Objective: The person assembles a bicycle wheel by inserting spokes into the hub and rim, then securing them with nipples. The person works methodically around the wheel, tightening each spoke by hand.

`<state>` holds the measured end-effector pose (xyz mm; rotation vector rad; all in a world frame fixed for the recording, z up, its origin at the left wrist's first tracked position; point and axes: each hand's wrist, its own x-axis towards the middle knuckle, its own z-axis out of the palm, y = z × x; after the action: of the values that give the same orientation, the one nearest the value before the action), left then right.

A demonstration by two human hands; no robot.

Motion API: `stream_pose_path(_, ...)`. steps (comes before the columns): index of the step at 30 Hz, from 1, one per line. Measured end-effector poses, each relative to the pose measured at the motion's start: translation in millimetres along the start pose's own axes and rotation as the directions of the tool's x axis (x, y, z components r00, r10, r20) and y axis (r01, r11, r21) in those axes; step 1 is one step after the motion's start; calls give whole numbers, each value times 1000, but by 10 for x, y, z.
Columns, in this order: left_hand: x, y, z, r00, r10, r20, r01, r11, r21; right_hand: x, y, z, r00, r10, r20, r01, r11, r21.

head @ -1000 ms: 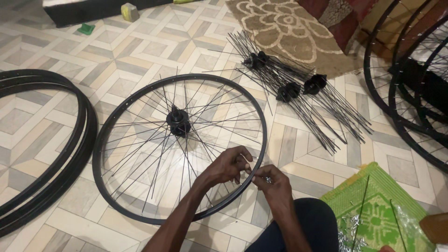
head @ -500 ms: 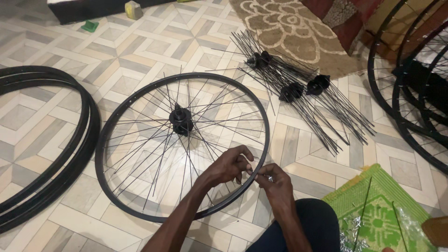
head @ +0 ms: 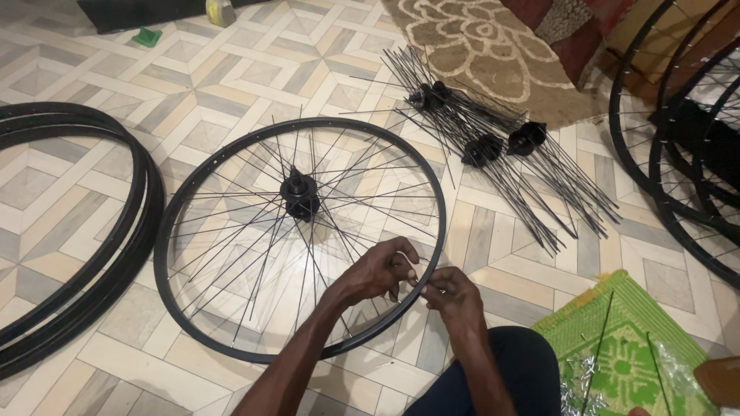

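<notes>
The black spoked bicycle wheel rim (head: pixel 193 208) is laid flat, hub axle upward. Its near-right edge is pinched by left hand (head: pixel 378 271) and right hand (head: pixel 453 295); what the fingertips hold is hidden.

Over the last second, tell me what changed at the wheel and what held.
Very little. Both hands kept working at the near right edge of the black rim: the left hand from inside the wheel, the right hand from outside, fingertips meeting at the rim. Nothing visibly taken up or let go. The view drifted slightly. The hub, the loose hubs with spokes and the stacked rims lay as before.
</notes>
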<state>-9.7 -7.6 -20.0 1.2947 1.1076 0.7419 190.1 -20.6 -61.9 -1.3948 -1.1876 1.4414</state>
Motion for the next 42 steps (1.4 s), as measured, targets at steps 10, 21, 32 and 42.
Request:
stream_pose_path(10,-22,88,-8,988,154,29,-154,921,357,-112,-125,54,981,-185,61,185,983,-3)
stream_pose_path(21,-107,196,-48,993,90,78,-101,984,147,-176,-173,63,980,-193,43,194,980,-31)
stream_pose_path(32,-89,163,-10,993,104,63,-110,989,103,-176,-176,50,984,-171,42,173,984,-41)
stream_pose_path(42,-118,191,-11,992,119,51,-124,983,137,-193,-195,57,984,-172,49,174,984,-40)
